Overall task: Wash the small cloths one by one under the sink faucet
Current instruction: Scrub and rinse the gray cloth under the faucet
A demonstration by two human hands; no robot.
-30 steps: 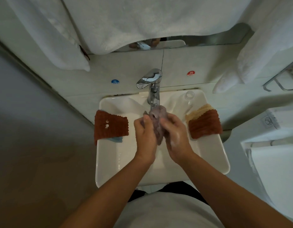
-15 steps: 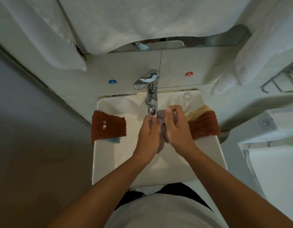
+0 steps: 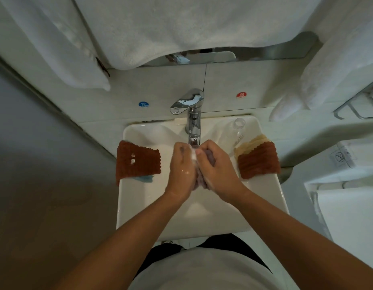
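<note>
While both hands are bunched together right under the faucet (image 3: 191, 114) spout, the greyish-purple cloth (image 3: 199, 178) is squashed between them over the sink (image 3: 139, 206) basin. Left hand (image 3: 181, 166) has its fingers curled round one side of it, right hand (image 3: 214, 164) wraps the other side, bit of white suds where the knuckles meet. On the left rim there's a rust-brown cloth (image 3: 138, 162) with a blue cloth (image 3: 144, 178) peeking out under it. Right rim has another rust-brown cloth (image 3: 257, 161) lying over a cream cloth (image 3: 251, 144). Clear bottle (image 3: 236, 130) stands beside the faucet.
</note>
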